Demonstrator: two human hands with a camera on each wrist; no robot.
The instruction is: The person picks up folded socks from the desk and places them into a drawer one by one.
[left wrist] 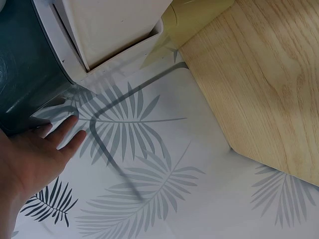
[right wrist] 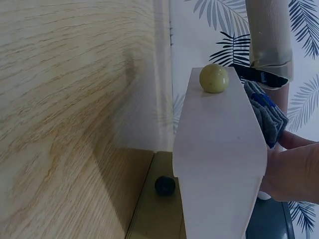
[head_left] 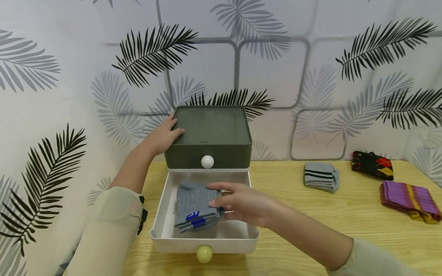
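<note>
Head view: the left hand [head_left: 164, 137] rests, fingers relaxed, on the dark green box [head_left: 209, 126], and the right hand [head_left: 249, 203], fingers loosely extended, touches gray socks [head_left: 194, 203] inside the white drawer [head_left: 231, 245]! Left wrist: fingers spread at the box's side. Right wrist: socks showing past the drawer's rim, fingers against them.

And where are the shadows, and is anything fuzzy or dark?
Right wrist view: a broad shadow darkens the wooden table beside the white drawer; head view: a softer shadow lies under the drawer's front, and the right sleeve looks a bit fuzzy; left wrist view: the green box looks very dark.
</note>
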